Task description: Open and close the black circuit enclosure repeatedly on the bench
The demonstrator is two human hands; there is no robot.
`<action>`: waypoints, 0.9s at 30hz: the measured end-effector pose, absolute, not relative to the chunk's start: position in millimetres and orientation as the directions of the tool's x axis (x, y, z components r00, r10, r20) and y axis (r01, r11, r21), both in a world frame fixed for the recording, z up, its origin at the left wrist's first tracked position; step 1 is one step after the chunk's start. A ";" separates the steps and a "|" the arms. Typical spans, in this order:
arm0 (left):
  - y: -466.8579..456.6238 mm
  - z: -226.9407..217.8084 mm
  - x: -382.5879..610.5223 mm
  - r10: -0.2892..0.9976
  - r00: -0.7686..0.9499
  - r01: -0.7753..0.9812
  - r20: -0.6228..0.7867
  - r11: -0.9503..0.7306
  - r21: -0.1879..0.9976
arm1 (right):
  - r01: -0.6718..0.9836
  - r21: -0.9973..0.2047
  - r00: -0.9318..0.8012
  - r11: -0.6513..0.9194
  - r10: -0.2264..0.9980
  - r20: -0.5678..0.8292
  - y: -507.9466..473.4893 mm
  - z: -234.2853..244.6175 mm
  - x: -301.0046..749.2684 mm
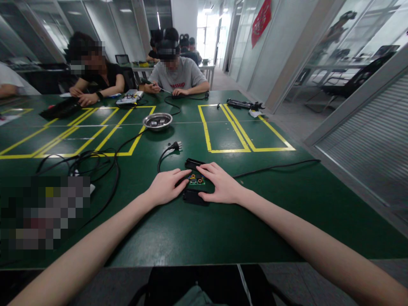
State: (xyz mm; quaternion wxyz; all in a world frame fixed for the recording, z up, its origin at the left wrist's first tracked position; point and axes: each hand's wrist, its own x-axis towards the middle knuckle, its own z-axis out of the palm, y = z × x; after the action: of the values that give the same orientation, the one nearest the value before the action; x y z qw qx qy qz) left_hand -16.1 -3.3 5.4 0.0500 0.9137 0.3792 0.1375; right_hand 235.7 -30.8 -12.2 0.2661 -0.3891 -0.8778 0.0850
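My left hand [164, 187] is at the left end of a small green circuit board [197, 180] with copper-wound coils, its thumb and forefinger closed about that end. My right hand [221, 182] arches over the board's right side with fingers spread. Its fingertips touch a black case half [192, 163] beyond the board, and its thumb rests on the other black case half [193, 196] on the near side. Behind my left hand runs a black cord ending in a power plug [175, 146]. A second black cord [274, 168] extends right from behind my right hand.
A metal bowl [157, 122] holding small metal parts stands further back. Coiled black cable [95, 161] lies at left, near a blurred-out area. Yellow tape [228, 151] marks rectangles on the green table [191, 242]. Two people work across it; a black folded tripod-like object [244, 104] lies back right.
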 end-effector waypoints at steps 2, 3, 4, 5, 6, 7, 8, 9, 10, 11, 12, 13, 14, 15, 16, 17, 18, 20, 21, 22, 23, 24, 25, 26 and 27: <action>-3.6 5.4 -15.9 0.715 0.669 0.687 0.203 -0.699 0.197 | 0.622 -0.357 -0.572 0.697 0.716 0.401 -31.5 -11.1 236.5; -3.9 5.4 -15.8 0.718 0.667 0.689 0.201 -0.696 0.201 | 0.624 -0.355 -0.571 0.696 0.717 0.400 -31.5 -10.6 237.2; -4.3 5.3 -15.6 0.720 0.664 0.689 0.202 -0.694 0.208 | 0.630 -0.354 -0.566 0.691 0.721 0.400 -31.4 -10.1 238.2; -4.7 5.1 -15.5 0.722 0.661 0.689 0.204 -0.692 0.216 | 0.637 -0.355 -0.558 0.684 0.727 0.399 -31.0 -9.8 239.3; -5.1 4.9 -15.4 0.724 0.659 0.689 0.205 -0.690 0.224 | 0.644 -0.358 -0.549 0.676 0.734 0.399 -30.4 -9.5 240.4; -5.4 4.6 -15.2 0.727 0.656 0.689 0.206 -0.687 0.230 | 0.649 -0.363 -0.540 0.668 0.741 0.399 -29.7 -9.4 241.5; -5.5 4.2 -15.0 0.730 0.652 0.691 0.204 -0.683 0.236 | 0.651 -0.370 -0.532 0.663 0.746 0.399 -29.0 -9.5 242.4; -5.3 3.9 -14.8 0.734 0.648 0.693 0.203 -0.679 0.241 | 0.651 -0.377 -0.528 0.659 0.750 0.400 -28.4 -9.7 243.1; -4.7 3.6 -14.6 0.738 0.644 0.696 0.202 -0.675 0.246 | 0.649 -0.383 -0.526 0.658 0.751 0.400 -27.8 -10.0 243.6; -3.5 3.4 -14.3 0.740 0.641 0.697 0.202 -0.672 0.250 | 0.646 -0.387 -0.525 0.658 0.751 0.400 -27.2 -10.3 243.8; -1.8 3.4 -14.1 0.739 0.642 0.695 0.202 -0.673 0.252 | 0.646 -0.389 -0.525 0.657 0.752 0.399 -26.6 -10.6 243.9; 0.2 3.6 -13.9 0.736 0.646 0.692 0.202 -0.677 0.253 | 0.647 -0.389 -0.524 0.656 0.753 0.398 -25.7 -10.7 243.9; 2.5 3.9 -13.9 0.724 0.662 0.681 0.194 -0.689 0.248 | 0.649 -0.388 -0.525 0.655 0.754 0.396 -24.6 -10.7 244.0; 4.8 4.3 -13.9 0.712 0.677 0.671 0.186 -0.701 0.242 | 0.650 -0.386 -0.527 0.655 0.754 0.392 -23.2 -10.4 244.3; 6.9 4.6 -14.1 0.700 0.692 0.660 0.177 -0.713 0.238 | 0.649 -0.382 -0.534 0.658 0.752 0.387 -21.4 -9.9 244.6; 8.4 4.9 -14.4 0.690 0.704 0.652 0.171 -0.722 0.231 | 0.646 -0.378 -0.544 0.663 0.748 0.381 -19.3 -9.2 245.1; 9.4 5.0 -14.8 0.689 0.703 0.652 0.176 -0.724 0.226 | 0.642 -0.373 -0.556 0.670 0.742 0.374 -17.1 -8.4 245.7; 9.9 4.8 -15.8 0.694 0.695 0.660 0.189 -0.720 0.214 | 0.633 -0.367 -0.578 0.682 0.732 0.362 -13.3 -6.8 246.9; 9.7 4.5 -16.2 0.688 0.700 0.654 0.189 -0.725 0.215 | 0.630 -0.368 -0.582 0.684 0.730 0.358 -11.9 -6.2 247.3; 9.4 4.1 -16.6 0.682 0.705 0.648 0.193 -0.730 0.217 | 0.631 -0.369 -0.581 0.682 0.731 0.358 -11.2 -5.6 247.6; 9.1 3.7 -16.8 0.675 0.711 0.639 0.197 -0.737 0.221 | 0.634 -0.372 -0.575 0.678 0.735 0.360 -11.0 -5.2 247.7; 9.0 3.4 -17.0 0.670 0.714 0.633 0.202 -0.742 0.222 | 0.640 -0.372 -0.566 0.672 0.740 0.364 -11.3 -4.9 247.5; 9.1 3.1 -17.0 0.667 0.716 0.630 0.206 -0.745 0.222 | 0.646 -0.371 -0.557 0.667 0.744 0.369 -11.9 -4.7 247.2; 9.3 2.9 -17.0 0.670 0.712 0.633 0.211 -0.742 0.220 | 0.651 -0.369 -0.551 0.664 0.747 0.372 -12.6 -4.6 246.7; 9.6 2.9 -16.9 0.670 0.712 0.632 0.211 -0.742 0.224 | 0.653 -0.366 -0.549 0.663 0.748 0.373 -13.3 -4.5 246.1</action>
State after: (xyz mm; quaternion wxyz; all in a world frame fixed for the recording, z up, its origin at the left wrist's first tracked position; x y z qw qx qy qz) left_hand -16.9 9.6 2.9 0.0677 0.9226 0.3529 0.1402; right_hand 246.1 -13.3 -4.5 0.2555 -0.4002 -0.8752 0.0923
